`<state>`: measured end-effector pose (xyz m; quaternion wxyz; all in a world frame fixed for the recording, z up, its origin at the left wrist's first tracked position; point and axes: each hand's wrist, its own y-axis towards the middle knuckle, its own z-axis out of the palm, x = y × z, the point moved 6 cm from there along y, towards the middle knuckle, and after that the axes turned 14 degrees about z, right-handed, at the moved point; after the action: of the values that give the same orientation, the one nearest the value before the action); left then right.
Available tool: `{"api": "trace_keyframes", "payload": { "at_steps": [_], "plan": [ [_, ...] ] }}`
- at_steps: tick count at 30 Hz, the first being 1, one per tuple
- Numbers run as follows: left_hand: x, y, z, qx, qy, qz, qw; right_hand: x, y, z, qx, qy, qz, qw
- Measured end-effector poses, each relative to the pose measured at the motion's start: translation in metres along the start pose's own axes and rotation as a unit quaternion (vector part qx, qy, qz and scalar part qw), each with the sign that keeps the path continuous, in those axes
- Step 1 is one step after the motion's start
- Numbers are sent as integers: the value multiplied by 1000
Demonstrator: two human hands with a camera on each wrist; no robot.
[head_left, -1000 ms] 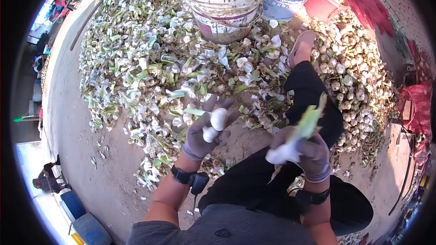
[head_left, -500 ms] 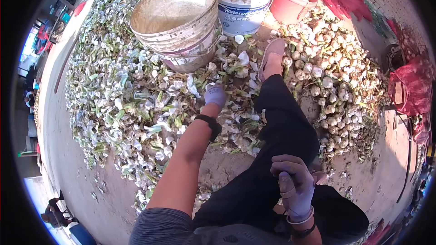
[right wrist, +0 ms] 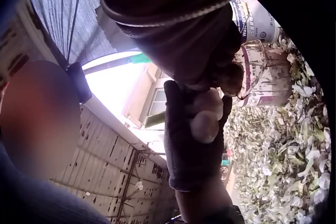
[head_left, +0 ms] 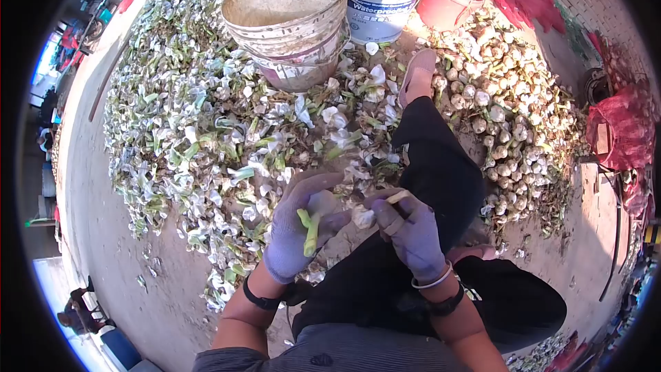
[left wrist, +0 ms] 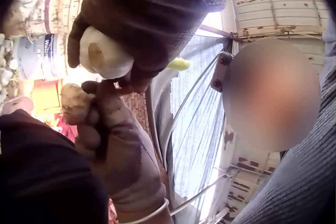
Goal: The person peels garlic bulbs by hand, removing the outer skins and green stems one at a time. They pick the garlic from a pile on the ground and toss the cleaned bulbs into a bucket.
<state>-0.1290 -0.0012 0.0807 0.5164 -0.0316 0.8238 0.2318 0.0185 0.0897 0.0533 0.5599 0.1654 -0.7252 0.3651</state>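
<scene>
In the head view my gloved left hand (head_left: pixel 292 231) curls round white garlic, with a short green stalk (head_left: pixel 310 231) sticking out toward me. Two pale garlic bulbs (right wrist: pixel 205 127) lie against its palm in the right wrist view. The left wrist view shows one smooth white bulb (left wrist: pixel 105 58) between its fingers. Close beside it, my gloved right hand (head_left: pixel 413 238) pinches another garlic bulb (head_left: pixel 363 217), rougher and browner, with a pale dry stalk (head_left: pixel 397 196) over the fingers. The fingertips of both hands nearly meet above my lap.
Ahead stand a dirty white bucket (head_left: pixel 289 34), a labelled white bucket (head_left: pixel 379 17) and a red bucket (head_left: pixel 447 0). Garlic peelings and leaves (head_left: pixel 179 117) cover the ground on the left. Unpeeled garlic bulbs (head_left: pixel 509 165) are heaped right of my leg (head_left: pixel 441 158).
The left hand reached out to the peelings near the dirty bucket, then came back toward my lap. My right hand has moved up and left to meet it; the long leafy piece it held earlier is gone.
</scene>
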Motion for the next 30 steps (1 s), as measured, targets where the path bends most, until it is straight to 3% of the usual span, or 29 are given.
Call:
{"api": "trace_keyframes", "payload": {
  "at_steps": [1, 3, 5, 10, 13, 15, 17, 19, 21, 23, 25, 26, 27, 29, 30],
  "plan": [
    [8, -11, -5, -59, -64, -100, 991, -14, -4, 1, 44, 245, 150, 957],
    [18, -33, 10, -10, -80, -89, 993, -17, -12, 8, 55, 305, 151, 939],
    [3, -37, 24, 16, -28, 18, 999, -18, -19, 14, 70, 361, 160, 916],
    [-21, -24, 27, -14, 113, 182, 977, -20, -25, 20, -8, 364, 138, 921],
    [-23, -23, 29, 14, 128, 206, 970, -27, -28, 24, -53, 377, 120, 917],
    [-19, -26, 27, 10, 88, 165, 982, -19, -31, 19, -60, 240, 96, 964],
    [-12, -33, 28, 8, 48, 121, 991, -21, -29, 13, -12, 247, 132, 960],
    [6, -39, 30, -58, -107, 11, 992, -25, -29, 13, 36, 251, 166, 953],
    [4, -39, 28, -59, -85, 32, 994, -23, -27, 18, 101, 308, 157, 933],
    [3, -37, 23, -59, -59, 52, 995, -15, -28, 18, 85, 302, 157, 937],
    [-7, -35, 20, -31, 81, 164, 983, -8, -29, 17, 68, 296, 159, 939],
    [-8, -34, 19, -23, 90, 183, 979, -6, -30, 16, 60, 239, 151, 957],
    [-9, -34, 18, -22, 92, 183, 979, -4, -29, 15, 51, 181, 142, 972],
    [2, -37, 17, -14, -32, 34, 999, -13, -25, 14, 62, 155, 128, 978],
    [0, -33, 12, -14, -30, 34, 999, -14, -22, 14, 73, 126, 113, 983]
  ]
}}
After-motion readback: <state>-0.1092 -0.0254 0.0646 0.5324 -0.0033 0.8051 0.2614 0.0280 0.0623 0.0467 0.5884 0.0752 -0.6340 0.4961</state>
